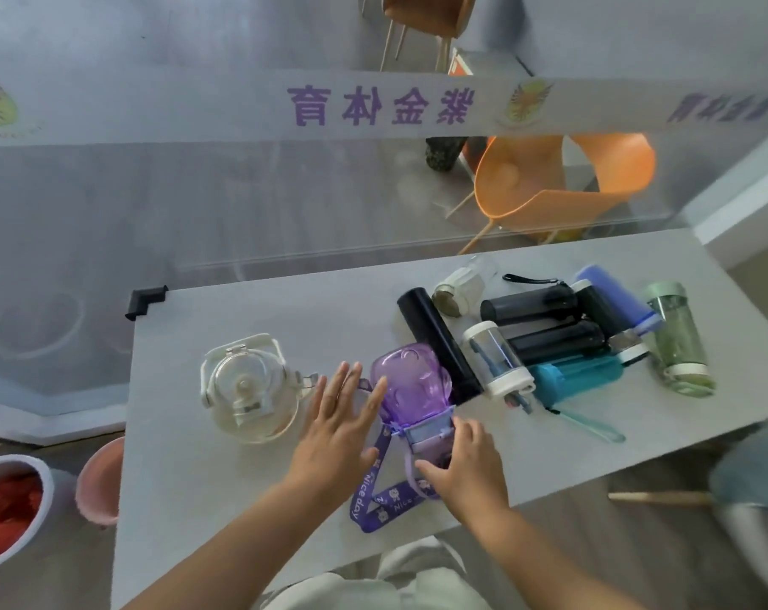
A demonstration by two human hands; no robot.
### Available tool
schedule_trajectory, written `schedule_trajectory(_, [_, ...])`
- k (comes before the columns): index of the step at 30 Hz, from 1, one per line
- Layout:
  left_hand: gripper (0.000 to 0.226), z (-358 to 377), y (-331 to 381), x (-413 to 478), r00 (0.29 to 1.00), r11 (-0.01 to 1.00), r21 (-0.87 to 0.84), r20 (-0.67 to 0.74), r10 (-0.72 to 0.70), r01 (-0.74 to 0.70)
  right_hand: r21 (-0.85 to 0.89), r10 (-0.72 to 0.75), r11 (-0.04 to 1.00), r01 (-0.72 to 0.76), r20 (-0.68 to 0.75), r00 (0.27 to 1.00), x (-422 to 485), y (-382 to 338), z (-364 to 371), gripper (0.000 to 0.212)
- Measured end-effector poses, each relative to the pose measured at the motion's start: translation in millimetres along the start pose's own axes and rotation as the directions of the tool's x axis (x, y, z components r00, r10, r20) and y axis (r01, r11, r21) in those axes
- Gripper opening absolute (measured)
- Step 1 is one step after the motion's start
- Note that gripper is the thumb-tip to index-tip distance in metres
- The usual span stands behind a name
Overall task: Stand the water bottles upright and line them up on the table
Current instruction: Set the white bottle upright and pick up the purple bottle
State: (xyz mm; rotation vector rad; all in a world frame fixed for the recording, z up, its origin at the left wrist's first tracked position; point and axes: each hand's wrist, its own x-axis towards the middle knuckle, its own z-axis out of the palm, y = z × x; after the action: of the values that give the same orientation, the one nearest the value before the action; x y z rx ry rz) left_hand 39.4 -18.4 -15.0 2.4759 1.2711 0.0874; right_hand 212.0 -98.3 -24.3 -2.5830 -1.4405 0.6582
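A purple bottle [411, 385] lies on its side on the grey table [241, 499], its lid end toward me and its printed purple strap [375, 499] trailing off the front. My right hand [466, 468] grips the lid end. My left hand [342, 416] is flat with fingers spread, touching the bottle's left side. A clear round bottle with a white lid [250, 387] stands upright to the left. To the right, several bottles lie in a heap: a tall black bottle [435, 345], a clear white-capped bottle [496, 361], a teal bottle [576, 376], a blue bottle [615, 297] and a green bottle [677, 341].
A glass partition with purple lettering [380, 105] runs along the table's far edge. An orange chair [563, 182] stands behind it. A pink bin [102, 482] and a white bin with red contents [8, 508] sit on the floor at the left.
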Motion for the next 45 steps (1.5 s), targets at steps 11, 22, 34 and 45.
schedule_trajectory(11, [0.084,11,22,4,0.969,0.986,0.099,0.218,0.112,-0.136,0.027,0.151,0.988,-0.151,0.009,0.989,15,-1,11,0.095])
schedule_trajectory(22, [0.095,26,24,1,0.949,0.992,-0.038,0.29,0.123,-0.116,0.207,0.213,0.957,-0.202,-0.034,0.976,9,-11,-1,0.098])
schedule_trajectory(34, [0.067,8,20,4,0.996,0.973,-0.216,0.013,0.087,-0.082,0.087,0.069,0.993,-0.077,0.094,0.993,26,-40,-52,0.08])
schedule_trajectory(45, [0.049,-20,6,12,0.975,0.927,-0.315,-0.023,-0.223,0.204,0.388,-0.121,0.914,0.115,-0.008,0.993,50,-61,-65,0.028])
